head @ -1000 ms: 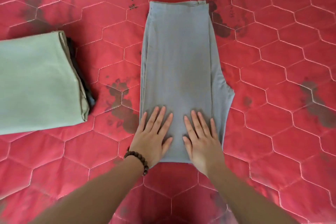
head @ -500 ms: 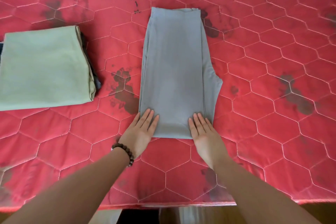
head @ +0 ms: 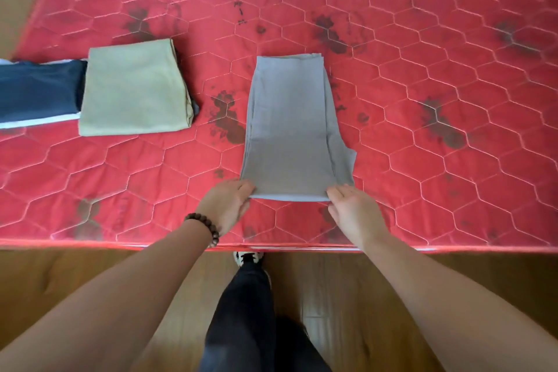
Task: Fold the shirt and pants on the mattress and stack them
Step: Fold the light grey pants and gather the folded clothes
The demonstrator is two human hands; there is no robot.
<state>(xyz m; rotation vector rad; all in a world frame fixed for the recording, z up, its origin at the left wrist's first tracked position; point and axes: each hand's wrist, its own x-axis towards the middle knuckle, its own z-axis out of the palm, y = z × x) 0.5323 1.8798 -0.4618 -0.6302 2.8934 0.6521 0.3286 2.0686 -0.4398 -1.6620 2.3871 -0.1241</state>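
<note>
Grey pants point(head: 290, 127) lie folded lengthwise in a long strip on the red quilted mattress point(head: 422, 160), their near end close to the front edge. My left hand point(head: 226, 205), with a bead bracelet at the wrist, pinches the near left corner of the pants. My right hand point(head: 353, 211) pinches the near right corner. A folded pale green garment point(head: 133, 90) lies to the left, stacked on a dark garment whose edge shows at its right side.
A dark blue garment with a white stripe point(head: 36, 93) lies at the far left, partly under the green one. The mattress front edge point(head: 120, 246) runs across the view, with wooden floor point(head: 347, 296) below it. My dark trouser leg and shoe point(head: 244, 296) stand against the edge.
My hands slid back from lying flat on the pants to their near corners and now pinch them. The view pulled back, showing the mattress edge, floor and blue garment.
</note>
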